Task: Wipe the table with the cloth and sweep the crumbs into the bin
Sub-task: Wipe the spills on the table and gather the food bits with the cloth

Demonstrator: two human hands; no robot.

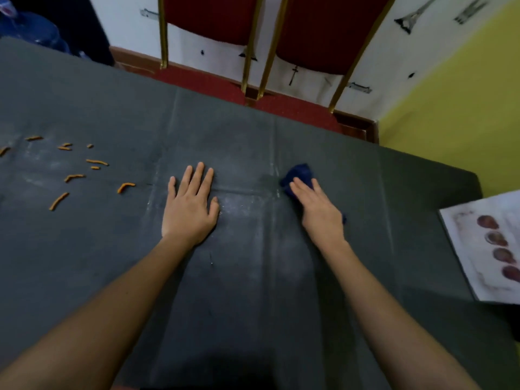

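Observation:
A dark grey table (242, 277) fills the view. My right hand (318, 206) presses flat on a bunched dark blue cloth (299, 173), which sticks out past the fingertips. My left hand (191, 205) lies flat on the table, fingers apart, holding nothing. Several orange stick-shaped crumbs (74, 177) are scattered at the left, well away from both hands. Pale dusty smears mark the surface between the hands. No bin is in view.
Two red chairs with gold legs (253, 68) stand beyond the far table edge on red carpet. A white printed sheet with round dark pictures (489, 249) lies at the right edge. A blue water bottle (31, 29) sits at the far left.

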